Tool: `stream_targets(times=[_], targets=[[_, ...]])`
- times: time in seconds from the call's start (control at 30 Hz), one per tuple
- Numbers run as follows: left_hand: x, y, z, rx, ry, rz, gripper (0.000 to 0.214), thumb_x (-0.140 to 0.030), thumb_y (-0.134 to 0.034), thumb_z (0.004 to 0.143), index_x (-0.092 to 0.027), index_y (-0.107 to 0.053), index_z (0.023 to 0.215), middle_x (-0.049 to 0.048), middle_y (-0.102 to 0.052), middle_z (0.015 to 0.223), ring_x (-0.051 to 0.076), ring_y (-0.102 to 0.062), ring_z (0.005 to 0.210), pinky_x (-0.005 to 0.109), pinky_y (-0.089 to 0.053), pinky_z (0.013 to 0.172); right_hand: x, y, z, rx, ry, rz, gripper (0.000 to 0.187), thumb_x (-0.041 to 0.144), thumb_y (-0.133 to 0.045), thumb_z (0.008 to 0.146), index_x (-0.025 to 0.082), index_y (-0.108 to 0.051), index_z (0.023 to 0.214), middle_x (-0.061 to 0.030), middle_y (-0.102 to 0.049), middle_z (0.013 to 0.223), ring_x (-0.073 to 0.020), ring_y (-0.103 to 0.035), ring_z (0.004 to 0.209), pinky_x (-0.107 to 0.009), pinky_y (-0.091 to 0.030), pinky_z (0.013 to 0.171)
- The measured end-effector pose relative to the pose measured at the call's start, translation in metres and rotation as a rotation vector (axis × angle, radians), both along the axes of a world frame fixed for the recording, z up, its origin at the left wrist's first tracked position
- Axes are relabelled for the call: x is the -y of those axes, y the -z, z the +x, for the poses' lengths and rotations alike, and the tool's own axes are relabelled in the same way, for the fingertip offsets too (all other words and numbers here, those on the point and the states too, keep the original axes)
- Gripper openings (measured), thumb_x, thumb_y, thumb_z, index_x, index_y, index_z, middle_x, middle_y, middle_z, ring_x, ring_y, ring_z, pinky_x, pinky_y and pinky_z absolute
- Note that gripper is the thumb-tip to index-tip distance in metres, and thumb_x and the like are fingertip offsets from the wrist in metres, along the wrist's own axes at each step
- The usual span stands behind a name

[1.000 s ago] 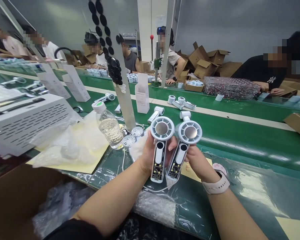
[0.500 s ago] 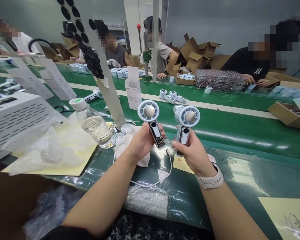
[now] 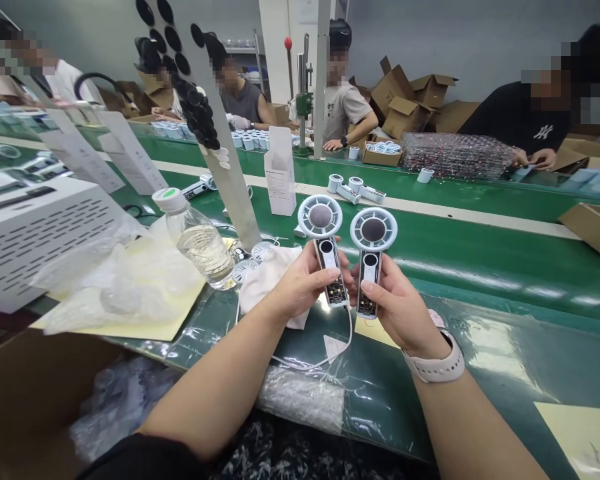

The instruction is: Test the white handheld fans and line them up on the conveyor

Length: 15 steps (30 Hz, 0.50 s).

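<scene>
Two light-blue handheld fans are raised side by side over the bench, their round heads upward and circuit boards showing in the handles. My left hand (image 3: pixel 313 277) is wrapped round the handle of the left fan (image 3: pixel 331 267), thumb across its front. The right fan (image 3: pixel 370 270) sits in my right hand (image 3: pixel 400 300), whose thumb presses the handle below the dark round window. Beneath them a white charging cable (image 3: pixel 350 333) curves over the bench mat. A white cloth (image 3: pixel 270 277) lies behind my left wrist, beside loose fan grilles (image 3: pixel 244 270).
A water bottle (image 3: pixel 197 237) stands left, near plastic bags on yellow paper (image 3: pixel 165 327). A slanted metal post (image 3: pixel 235 193) rises behind it. More fans (image 3: pixel 347 190) lie on the green conveyor (image 3: pixel 480 247), near a white box (image 3: pixel 280 177). Several co-workers sit across.
Both fans have turned more squarely towards me and their heads have tilted, so the centre discs look darker. My hands have come closer together, and the view has shifted slightly.
</scene>
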State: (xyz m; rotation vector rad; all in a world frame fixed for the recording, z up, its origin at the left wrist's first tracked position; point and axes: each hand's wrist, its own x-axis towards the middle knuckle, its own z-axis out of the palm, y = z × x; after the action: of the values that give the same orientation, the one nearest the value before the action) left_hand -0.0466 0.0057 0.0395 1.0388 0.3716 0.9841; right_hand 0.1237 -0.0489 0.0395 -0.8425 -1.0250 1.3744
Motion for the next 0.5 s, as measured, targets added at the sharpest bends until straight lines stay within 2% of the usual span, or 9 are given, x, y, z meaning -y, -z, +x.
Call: stream_targets(times=[0.13, 0.27, 0.5], targets=[[-0.0002, 0.0040, 0.0027, -0.027, -0.036, -0.018, 0.049, -0.027, -0.081, 0.073, -0.021, -0.050, 0.111, -0.0021, -0.061, 0.091, 0.013, -0.063, 0.070, 0.033, -0.052, 0.068, -0.0012, 0.0019, -0.0011, -0.009, 0.006, -0.059, 0.042, 0.041, -0.086, 0.075, 0.026, -0.061, 0.105, -0.0003, -0.066, 0.094, -0.0143, -0.062, 0.074, -0.031, -0.055, 0.064], [-0.0008, 0.0036, 0.0039, -0.049, -0.051, -0.057, 0.050, -0.028, -0.081, 0.073, -0.021, -0.049, 0.111, -0.0019, -0.062, 0.088, 0.015, -0.063, 0.073, 0.034, -0.052, 0.069, -0.0016, 0.0024, -0.0026, -0.027, 0.037, -0.104, 0.044, 0.040, -0.087, 0.071, 0.025, -0.061, 0.104, -0.0013, -0.067, 0.092, -0.0152, -0.063, 0.074, -0.032, -0.056, 0.063], [0.0003, -0.0021, 0.0026, -0.011, -0.063, -0.068, 0.052, -0.024, -0.080, 0.069, -0.021, -0.050, 0.112, -0.0033, -0.061, 0.089, 0.012, -0.063, 0.070, 0.031, -0.050, 0.065, -0.0030, 0.0026, -0.0040, -0.009, 0.041, -0.084, 0.037, 0.034, -0.081, 0.073, 0.023, -0.061, 0.102, 0.0000, -0.065, 0.084, -0.0153, -0.062, 0.067, -0.033, -0.056, 0.062]])
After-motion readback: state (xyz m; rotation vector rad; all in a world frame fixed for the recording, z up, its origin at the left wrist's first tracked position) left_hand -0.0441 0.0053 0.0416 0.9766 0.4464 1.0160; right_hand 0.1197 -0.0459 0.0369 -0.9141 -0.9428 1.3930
